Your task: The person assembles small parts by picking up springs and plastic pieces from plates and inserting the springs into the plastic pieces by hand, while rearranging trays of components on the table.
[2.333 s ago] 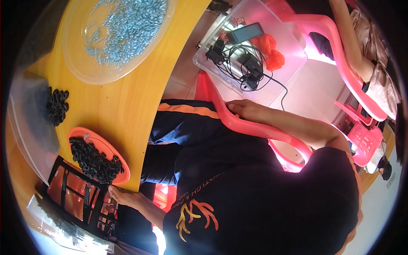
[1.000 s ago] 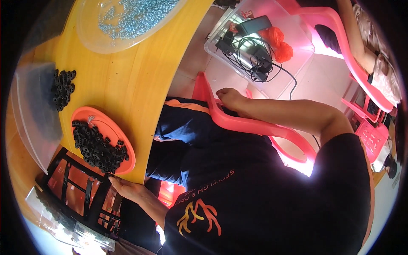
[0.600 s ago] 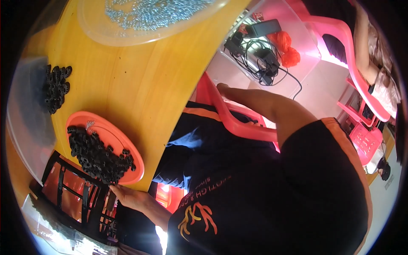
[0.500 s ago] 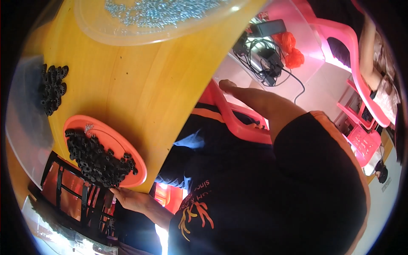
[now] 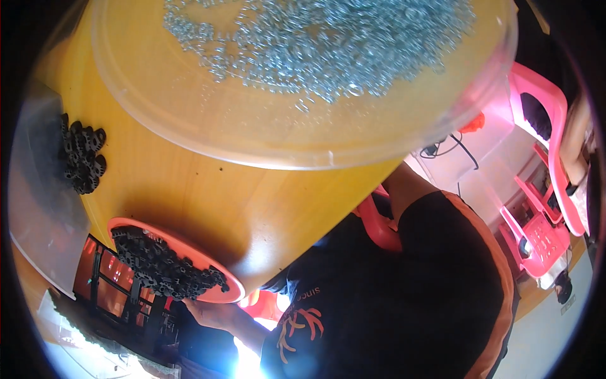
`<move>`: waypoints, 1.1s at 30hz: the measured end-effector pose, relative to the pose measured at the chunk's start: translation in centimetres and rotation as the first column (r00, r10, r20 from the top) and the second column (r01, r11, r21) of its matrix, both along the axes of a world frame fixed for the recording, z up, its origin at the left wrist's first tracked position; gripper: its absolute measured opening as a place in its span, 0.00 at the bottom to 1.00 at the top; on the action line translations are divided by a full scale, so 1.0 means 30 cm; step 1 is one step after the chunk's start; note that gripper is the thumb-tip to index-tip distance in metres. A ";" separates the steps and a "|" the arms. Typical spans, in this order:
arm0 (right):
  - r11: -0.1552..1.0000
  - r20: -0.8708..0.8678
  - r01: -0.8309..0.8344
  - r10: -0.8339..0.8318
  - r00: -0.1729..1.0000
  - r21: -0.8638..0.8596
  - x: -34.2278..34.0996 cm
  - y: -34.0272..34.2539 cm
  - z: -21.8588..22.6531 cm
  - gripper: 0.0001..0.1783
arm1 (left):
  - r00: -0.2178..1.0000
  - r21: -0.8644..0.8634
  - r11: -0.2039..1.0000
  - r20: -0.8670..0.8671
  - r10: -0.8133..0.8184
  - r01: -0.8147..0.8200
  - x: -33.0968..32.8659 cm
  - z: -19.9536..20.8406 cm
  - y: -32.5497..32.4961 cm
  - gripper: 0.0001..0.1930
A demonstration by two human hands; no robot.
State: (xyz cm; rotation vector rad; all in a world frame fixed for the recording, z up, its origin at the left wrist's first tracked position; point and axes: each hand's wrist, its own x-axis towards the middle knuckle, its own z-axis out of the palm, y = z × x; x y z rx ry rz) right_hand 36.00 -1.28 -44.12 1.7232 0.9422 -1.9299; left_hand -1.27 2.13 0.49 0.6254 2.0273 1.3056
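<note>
My left hand (image 5: 214, 314) is at the lower left, right against the near rim of a shallow red-orange plate (image 5: 235, 289). Its fingertips run behind the rim and the pile, so I cannot see whether they grip anything. Small black ridged plastic pieces (image 5: 167, 268) are heaped on the plate, which sits at the table's edge. Of my right arm, only the upper part (image 5: 407, 184) shows; the hand is hidden behind the table and a large clear tub (image 5: 271, 155). Many small shiny metal springs or links (image 5: 341, 54) fill the tub's middle.
More black pieces (image 5: 83, 155) lie in a cluster on the yellow wooden table (image 5: 208, 196), beside a translucent sheet or bin (image 5: 47, 189). Pink plastic chairs (image 5: 544, 243) stand at the right, with another person's arm (image 5: 576, 136) near one. Dark cables (image 5: 464, 151) trail beyond the tub.
The view has shifted, so the tub fills much more of the top and the plate appears lower. My right hand, seen beside the table before, is now hidden. My left hand stays by the plate.
</note>
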 end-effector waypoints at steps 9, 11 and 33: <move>0.984 0.146 0.000 -0.027 0.989 0.176 -0.063 0.058 -0.061 0.12 | 0.993 -0.066 0.991 -0.035 0.115 -0.117 0.052 0.015 0.010 0.23; 0.979 0.193 -0.008 -0.032 0.981 0.205 -0.059 0.038 -0.074 0.12 | 0.989 -0.074 0.986 -0.028 0.145 -0.146 0.068 0.016 0.022 0.23; 0.734 0.237 0.677 -0.650 0.722 -0.049 0.011 -0.189 -0.123 0.16 | 0.998 0.054 0.998 -0.053 -0.042 0.045 -0.002 -0.004 0.007 0.24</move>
